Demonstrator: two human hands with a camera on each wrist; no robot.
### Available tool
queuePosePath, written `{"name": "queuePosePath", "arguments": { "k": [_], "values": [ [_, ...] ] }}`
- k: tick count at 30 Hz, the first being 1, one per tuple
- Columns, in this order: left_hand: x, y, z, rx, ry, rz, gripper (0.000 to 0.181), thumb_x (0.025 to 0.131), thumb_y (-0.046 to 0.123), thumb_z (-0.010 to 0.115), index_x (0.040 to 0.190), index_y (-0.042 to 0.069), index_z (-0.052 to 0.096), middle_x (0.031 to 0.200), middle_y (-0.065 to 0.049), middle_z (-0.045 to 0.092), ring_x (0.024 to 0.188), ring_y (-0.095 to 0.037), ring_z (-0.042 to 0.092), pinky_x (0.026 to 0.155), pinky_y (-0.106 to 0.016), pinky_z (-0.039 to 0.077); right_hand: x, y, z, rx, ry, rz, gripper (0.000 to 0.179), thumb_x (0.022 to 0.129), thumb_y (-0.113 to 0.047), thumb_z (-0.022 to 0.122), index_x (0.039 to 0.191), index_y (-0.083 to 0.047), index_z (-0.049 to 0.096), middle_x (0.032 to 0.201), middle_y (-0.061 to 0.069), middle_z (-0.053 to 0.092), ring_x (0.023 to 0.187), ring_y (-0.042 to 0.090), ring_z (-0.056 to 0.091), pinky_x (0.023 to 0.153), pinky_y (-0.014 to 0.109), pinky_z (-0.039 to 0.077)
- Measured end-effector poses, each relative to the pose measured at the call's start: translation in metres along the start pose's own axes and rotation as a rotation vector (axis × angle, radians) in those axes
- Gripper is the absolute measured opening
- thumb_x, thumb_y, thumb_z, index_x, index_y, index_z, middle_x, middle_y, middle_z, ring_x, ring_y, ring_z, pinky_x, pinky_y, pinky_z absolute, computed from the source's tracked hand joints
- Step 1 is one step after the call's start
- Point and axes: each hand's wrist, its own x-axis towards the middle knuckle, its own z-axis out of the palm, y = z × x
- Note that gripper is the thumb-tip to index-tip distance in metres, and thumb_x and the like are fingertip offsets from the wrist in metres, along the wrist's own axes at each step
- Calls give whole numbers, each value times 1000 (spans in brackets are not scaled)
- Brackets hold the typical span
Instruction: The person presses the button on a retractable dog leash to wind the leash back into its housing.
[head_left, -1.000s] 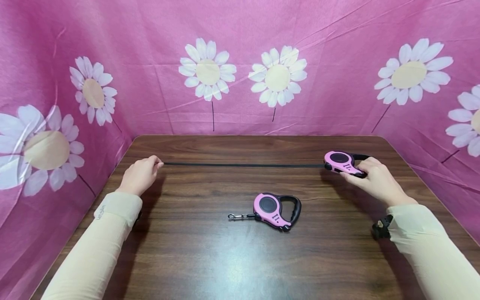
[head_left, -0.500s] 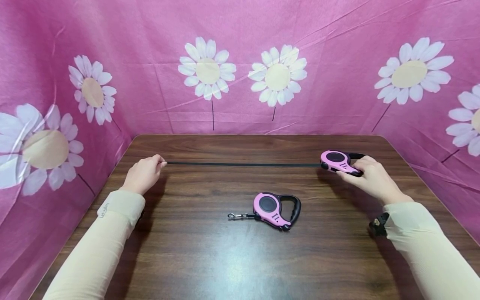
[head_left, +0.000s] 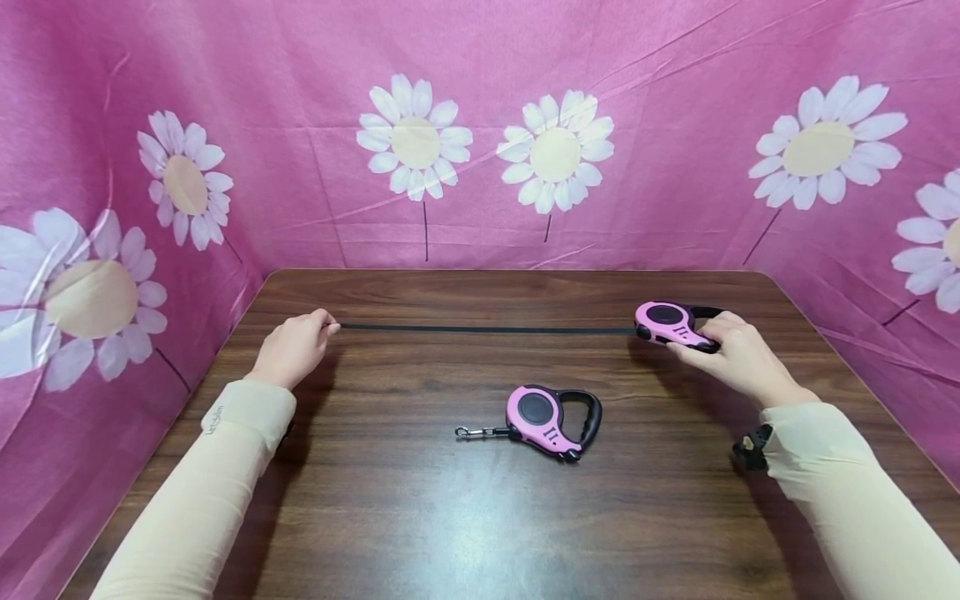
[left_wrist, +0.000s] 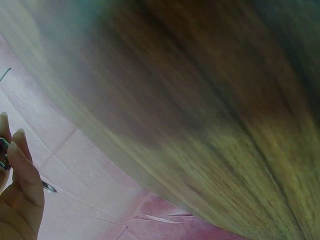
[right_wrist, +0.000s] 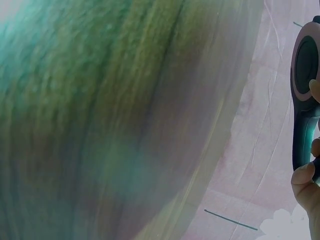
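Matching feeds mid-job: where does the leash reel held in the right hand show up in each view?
Head: right of centre, slightly below mid-height, the leash reel in the right hand.
Left wrist: not in this picture.
Right wrist: along the right edge, upper to middle, partly cut off by the frame.
Shared landmark: the pink cloth beyond the table, visible in all three views.

Your table [head_left: 360, 517] looks like smooth wood, and it shines where the light hits it. The held leash case [head_left: 663, 315] looks like hard, smooth plastic, and so does the lying leash case [head_left: 537, 410], which has a bumpy handle [head_left: 595, 419]. You can see its clip [head_left: 472, 432] is shiny metal. The strap [head_left: 480, 330] looks flat and dull. Your 2 sleeves [head_left: 180, 508] are soft, wrinkly cloth. The hanging cloth [head_left: 480, 50] looks creased and a bit glossy.
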Motion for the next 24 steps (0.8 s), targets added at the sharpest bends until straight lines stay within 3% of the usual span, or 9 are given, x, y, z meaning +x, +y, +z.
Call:
{"name": "queuePosePath", "arguments": {
  "k": [24],
  "values": [
    [3,9,8,-8,28,52,18,103,20,53,105,5,63,103,-20,72,89,-47,67,71,-60,50,11,-12,11,31,6,-78,34,70,-16,86,58,-16,54,63,-5,49,70,12,41,62,21,30]
  ]
}}
